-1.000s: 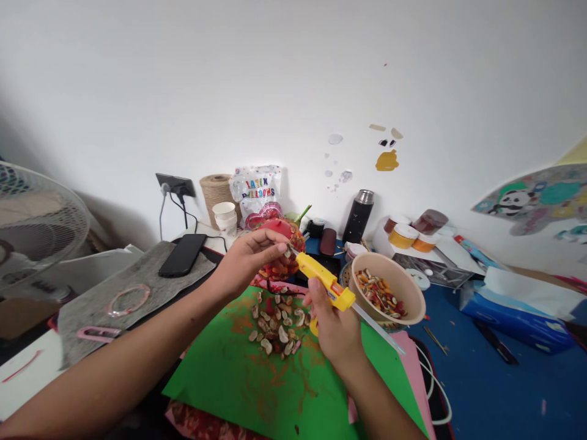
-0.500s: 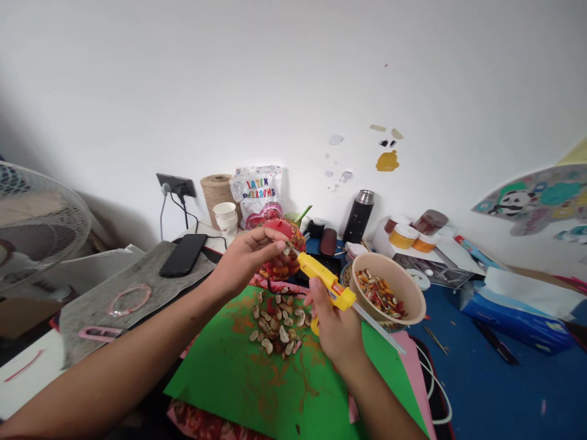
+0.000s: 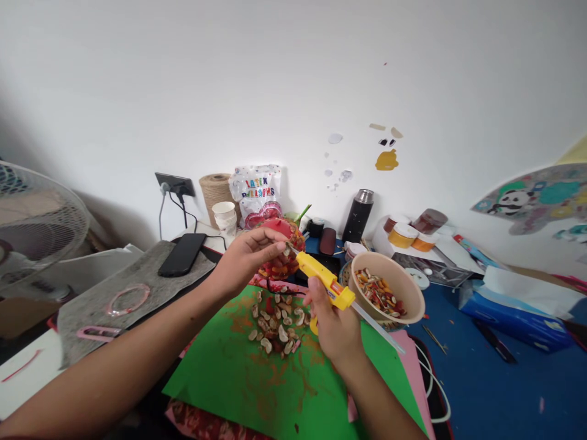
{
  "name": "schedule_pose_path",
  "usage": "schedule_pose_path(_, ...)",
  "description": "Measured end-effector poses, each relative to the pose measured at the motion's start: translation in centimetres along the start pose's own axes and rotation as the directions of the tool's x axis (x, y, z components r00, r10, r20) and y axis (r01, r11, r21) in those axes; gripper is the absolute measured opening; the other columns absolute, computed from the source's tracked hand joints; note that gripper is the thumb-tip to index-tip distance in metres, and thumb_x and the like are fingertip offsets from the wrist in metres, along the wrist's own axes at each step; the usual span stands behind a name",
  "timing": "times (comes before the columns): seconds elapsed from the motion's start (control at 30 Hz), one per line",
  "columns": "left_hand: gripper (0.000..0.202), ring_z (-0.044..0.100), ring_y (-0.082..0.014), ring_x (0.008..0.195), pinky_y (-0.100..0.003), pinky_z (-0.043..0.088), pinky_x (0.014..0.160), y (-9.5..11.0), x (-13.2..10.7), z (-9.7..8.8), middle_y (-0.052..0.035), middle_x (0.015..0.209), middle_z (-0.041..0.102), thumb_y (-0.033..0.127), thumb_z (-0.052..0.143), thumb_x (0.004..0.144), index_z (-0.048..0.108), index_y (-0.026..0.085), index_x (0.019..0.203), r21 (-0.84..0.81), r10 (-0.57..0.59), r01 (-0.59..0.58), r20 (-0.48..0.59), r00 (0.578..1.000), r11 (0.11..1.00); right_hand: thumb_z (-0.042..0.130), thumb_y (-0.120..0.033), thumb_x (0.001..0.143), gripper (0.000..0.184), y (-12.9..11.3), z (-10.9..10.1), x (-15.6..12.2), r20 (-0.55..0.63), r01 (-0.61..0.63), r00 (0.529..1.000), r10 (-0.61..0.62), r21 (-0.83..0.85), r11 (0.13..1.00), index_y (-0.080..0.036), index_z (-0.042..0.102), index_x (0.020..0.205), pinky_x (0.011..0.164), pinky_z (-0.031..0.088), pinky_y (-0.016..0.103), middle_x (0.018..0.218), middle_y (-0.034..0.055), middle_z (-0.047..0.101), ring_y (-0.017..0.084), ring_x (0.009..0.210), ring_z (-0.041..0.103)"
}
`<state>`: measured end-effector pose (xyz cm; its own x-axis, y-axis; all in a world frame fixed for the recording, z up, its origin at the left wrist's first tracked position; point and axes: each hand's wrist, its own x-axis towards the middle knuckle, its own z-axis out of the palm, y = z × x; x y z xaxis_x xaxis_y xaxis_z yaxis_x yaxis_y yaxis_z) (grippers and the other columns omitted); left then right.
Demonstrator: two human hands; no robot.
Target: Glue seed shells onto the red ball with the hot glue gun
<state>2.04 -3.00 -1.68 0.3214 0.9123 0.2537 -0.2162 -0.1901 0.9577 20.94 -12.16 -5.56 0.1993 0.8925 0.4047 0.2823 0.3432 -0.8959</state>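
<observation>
The fingers of the left hand [image 3: 252, 252] are pinched narrow around a small shell [image 3: 287, 249], largely hidden by the thumb and index finger. The right hand [image 3: 338, 327] is wrapped around a yellow glue gun [image 3: 318, 273], its nozzle slanting up to the pinched shell; whether the tip touches it, or glue is on it yet, cannot be told. A clear glue stick [image 3: 380, 330] juts from the back of the gun.

Just beyond the left hand stands a round red object [image 3: 280, 228], partly screened by that hand. Red, orange and brown pieces cover much of its visible side, so the covering looks well advanced there, while its top shows smooth and red with no pieces on it. The far side is hidden, so how much is bare overall cannot be judged.

Plenty of loose material remains. A scattered heap of brown and pale shells [image 3: 277, 324] lies on a green sheet [image 3: 220, 379], which is smeared with brown marks. To the right, a beige bowl [image 3: 410, 278] holds many red, orange and pale pieces [image 3: 378, 290]. The shell between the fingers appears to be at the gluing stage, not yet placed on the red object.
</observation>
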Motion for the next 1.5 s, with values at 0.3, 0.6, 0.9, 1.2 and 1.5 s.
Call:
schedule_pose_path(0.3,0.031,0.074,-0.0159,0.073,-0.027,0.060,0.070,-0.05,-0.09,-0.02,-0.0040,0.083,0.080,0.044,0.093,0.087,0.079,0.018,0.095,-0.006,0.013,-0.013,-0.003,1.000,1.000,0.054,-0.080,0.102,0.070,0.02,-0.02,0.04,0.000,-0.019,1.000,0.019,-0.012,1.000,-0.022,0.065,0.065,0.046,0.040,0.027,0.054,-0.0009,0.054,0.014,0.047,0.047)
schedule_pose_path(0.6,0.032,0.075,-0.0178,0.072,-0.029,0.061,0.069,0.29,0.01,0.19,-0.0038,0.081,0.080,0.046,0.093,0.085,0.077,0.019,0.094,0.029,0.026,-0.025,-0.026,0.999,0.999,0.054,-0.078,0.103,0.067,-0.31,-0.13,0.04,0.014,0.001,1.000,-0.001,-0.015,1.000,-0.023,0.065,0.065,0.045,0.039,0.027,0.055,-0.0010,0.055,0.014,0.047,0.046)
schedule_pose_path(0.9,0.034,0.077,-0.0181,0.073,-0.029,0.063,0.072,0.11,-0.01,0.05,-0.0046,0.081,0.081,0.047,0.094,0.084,0.078,0.019,0.096,0.013,0.023,-0.022,-0.047,0.999,1.000,0.054,-0.075,0.104,0.065,-0.03,-0.13,0.01,0.023,0.003,1.000,-0.003,-0.017,1.000,-0.023,0.064,0.066,0.048,0.041,0.028,0.055,-0.0017,0.054,0.015,0.048,0.047)
schedule_pose_path(1.2,0.038,0.077,-0.0191,0.073,-0.030,0.064,0.071,0.32,-0.02,0.22,-0.0049,0.081,0.081,0.047,0.097,0.081,0.078,0.018,0.095,-0.002,0.022,-0.022,-0.053,0.998,1.000,0.053,-0.077,0.104,0.066,-0.21,-0.04,0.03,0.031,0.028,0.999,-0.028,-0.014,0.999,-0.023,0.061,0.067,0.049,0.041,0.028,0.057,-0.0017,0.054,0.015,0.049,0.047)
schedule_pose_path(1.5,0.028,0.076,-0.0165,0.074,-0.030,0.065,0.076,-0.08,-0.06,-0.36,-0.0039,0.090,0.083,0.040,0.088,0.093,0.085,0.023,0.115,0.053,0.066,-0.065,-0.020,0.998,0.996,0.054,-0.070,0.106,0.060,-0.03,0.01,0.01,0.044,0.045,0.998,-0.044,-0.011,0.999,-0.024,0.058,0.068,0.051,0.040,0.028,0.058,-0.0032,0.050,0.015,0.050,0.045)
